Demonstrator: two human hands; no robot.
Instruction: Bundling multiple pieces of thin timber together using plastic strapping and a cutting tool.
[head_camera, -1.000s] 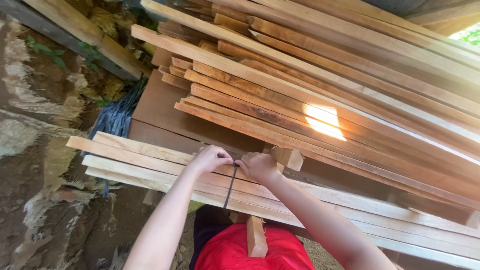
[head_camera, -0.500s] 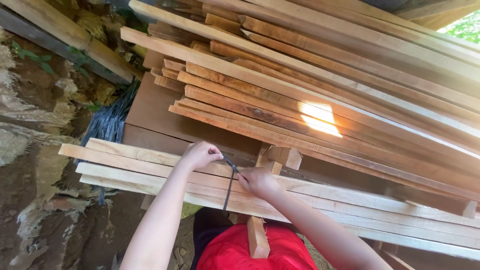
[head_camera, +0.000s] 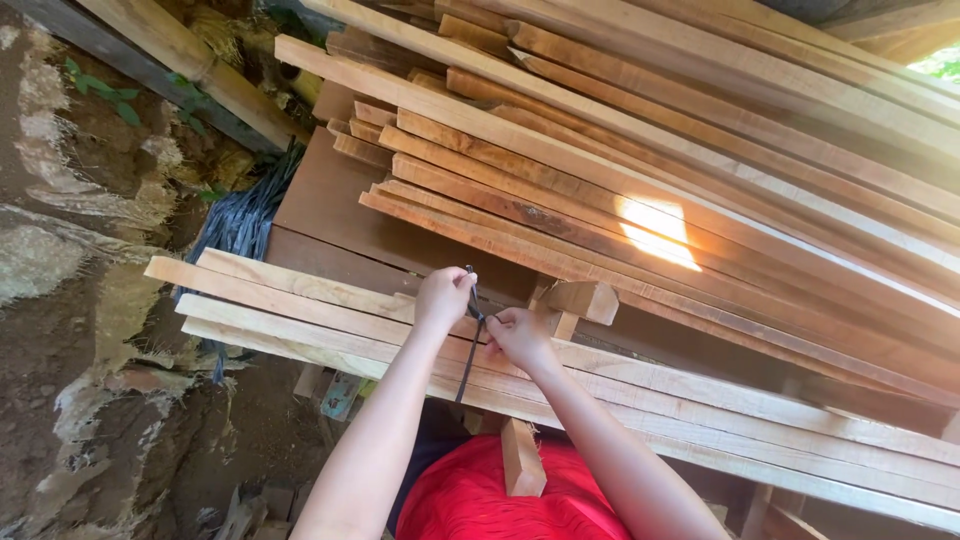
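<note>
Hands at a bundle of pale wood slats (head_camera: 300, 310): I see left hand (head_camera: 443, 297) and right hand (head_camera: 517, 335) both closed, pinching a thin dark strap (head_camera: 468, 350) that runs across the slats, w/ stacked planks (head_camera: 650, 170) behind.

Two hands (head_camera: 445, 297), one cord (head_camera: 468, 345) (dark)

Both hands meet over a bundle of pale wooden slats (head_camera: 300, 300) lying across the foreground. The left hand (head_camera: 443, 297) pinches the upper end of a thin dark strap (head_camera: 467, 345), which runs down over the slats' edge; the right hand (head_camera: 517, 335) grips the strap just beside it. Behind, a tilted stack of reddish planks (head_camera: 650, 160) catches a patch of sunlight. A short wooden block (head_camera: 580, 298) sits close by the right hand.
</note>
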